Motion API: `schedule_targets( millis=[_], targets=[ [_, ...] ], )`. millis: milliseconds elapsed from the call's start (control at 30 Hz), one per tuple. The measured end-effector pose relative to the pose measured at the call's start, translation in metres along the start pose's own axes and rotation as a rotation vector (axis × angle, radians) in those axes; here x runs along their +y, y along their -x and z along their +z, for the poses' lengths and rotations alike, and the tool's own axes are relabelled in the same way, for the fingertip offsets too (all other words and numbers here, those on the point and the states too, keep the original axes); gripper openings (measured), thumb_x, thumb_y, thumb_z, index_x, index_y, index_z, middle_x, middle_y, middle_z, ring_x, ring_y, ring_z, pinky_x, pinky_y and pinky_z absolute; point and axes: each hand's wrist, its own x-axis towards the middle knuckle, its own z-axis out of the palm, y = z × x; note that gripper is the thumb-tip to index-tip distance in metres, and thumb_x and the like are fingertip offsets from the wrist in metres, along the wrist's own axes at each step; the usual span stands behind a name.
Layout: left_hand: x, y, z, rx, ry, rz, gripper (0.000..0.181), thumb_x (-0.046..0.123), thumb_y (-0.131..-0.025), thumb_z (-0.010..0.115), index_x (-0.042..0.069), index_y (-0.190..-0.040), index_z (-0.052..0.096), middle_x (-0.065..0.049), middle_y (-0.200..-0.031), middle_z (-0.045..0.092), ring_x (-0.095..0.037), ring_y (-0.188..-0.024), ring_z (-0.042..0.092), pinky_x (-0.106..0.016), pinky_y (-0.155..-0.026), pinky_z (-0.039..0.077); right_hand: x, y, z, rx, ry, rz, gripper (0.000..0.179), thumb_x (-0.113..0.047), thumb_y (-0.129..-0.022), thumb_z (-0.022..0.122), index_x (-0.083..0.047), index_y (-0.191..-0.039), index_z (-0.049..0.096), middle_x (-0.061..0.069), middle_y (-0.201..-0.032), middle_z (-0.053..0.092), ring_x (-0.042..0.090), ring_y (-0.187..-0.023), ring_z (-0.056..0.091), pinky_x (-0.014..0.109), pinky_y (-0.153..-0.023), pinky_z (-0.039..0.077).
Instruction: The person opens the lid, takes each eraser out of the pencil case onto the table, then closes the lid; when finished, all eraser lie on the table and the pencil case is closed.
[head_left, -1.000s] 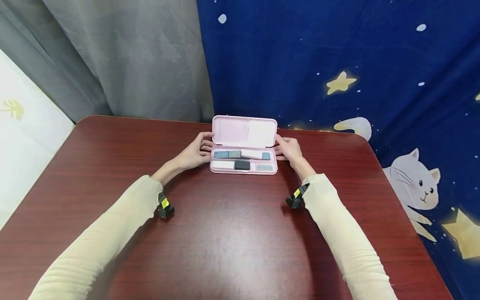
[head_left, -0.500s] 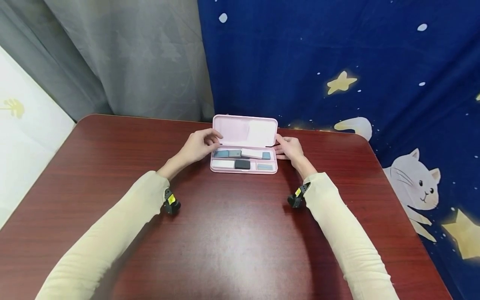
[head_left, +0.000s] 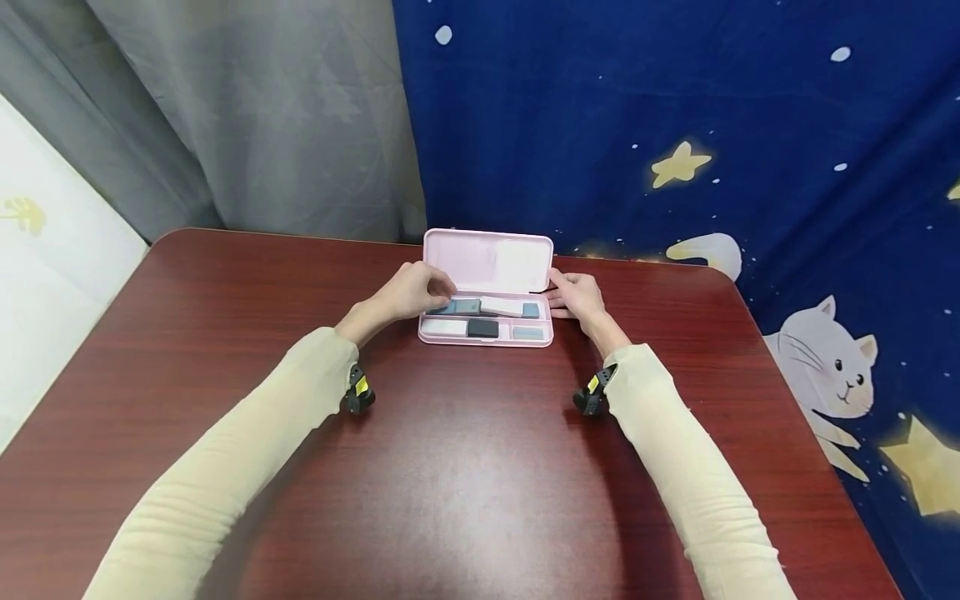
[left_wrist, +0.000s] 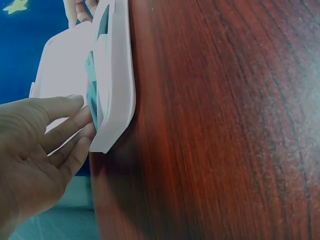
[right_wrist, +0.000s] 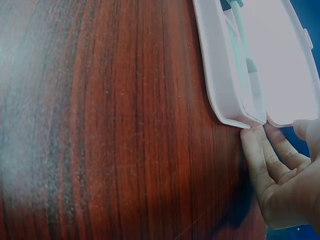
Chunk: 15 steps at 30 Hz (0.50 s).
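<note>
A pink pencil case (head_left: 483,342) lies near the table's far edge with its lid (head_left: 487,260) raised backwards. In its rear compartment are blue-grey blocks (head_left: 467,307) and a white block (head_left: 500,307). The front row holds another white block (head_left: 444,327), a black block (head_left: 483,328) and a pale blue piece (head_left: 528,333). My left hand (head_left: 415,292) reaches over the case's left end; in the left wrist view its fingers extend beside a teal block (left_wrist: 93,95), thumb apart. My right hand (head_left: 577,297) touches the right end, its thumb by the lid.
The case stands on a dark red wooden table (head_left: 465,467). Behind the far edge hang a grey curtain (head_left: 300,125) and a blue curtain (head_left: 540,125) with stars and a cat. Each wrist wears a small black camera (head_left: 360,392).
My left hand has moved right, from the outer left side of the case to over its rear compartment. The right hand has stayed at the right end.
</note>
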Motion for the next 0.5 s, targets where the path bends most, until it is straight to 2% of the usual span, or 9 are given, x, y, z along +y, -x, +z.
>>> schedule_targets(
  millis=[267,500],
  targets=[
    [-0.0019,0.0003,0.0047,-0.032,0.002,0.018,0.018,-0.002,-0.079,0.069,0.002,-0.096,0.073,-0.005,-0.078,0.065,-0.019,-0.076,0.058,-0.028,-0.068,0.048,0.0018,-0.0007,-0.0003,0.002,0.002,0.003,0.044,-0.034,-0.099,0.054,0.006,-0.117,0.058,0.007,-0.077,0.067,0.010,-0.063,0.065,0.031,-0.068,0.059],
    [-0.0046,-0.0020,0.0056,-0.021,0.046,0.014,0.014,-0.003,-0.081,0.070,0.003,-0.093,0.073,-0.003,-0.073,0.059,-0.018,-0.070,0.053,-0.027,-0.064,0.043,0.0022,-0.0016,-0.0001,0.006,0.010,-0.001,0.044,-0.034,-0.100,0.053,0.006,-0.118,0.058,0.007,-0.079,0.068,0.009,-0.064,0.064,0.028,-0.068,0.058]
  ],
)
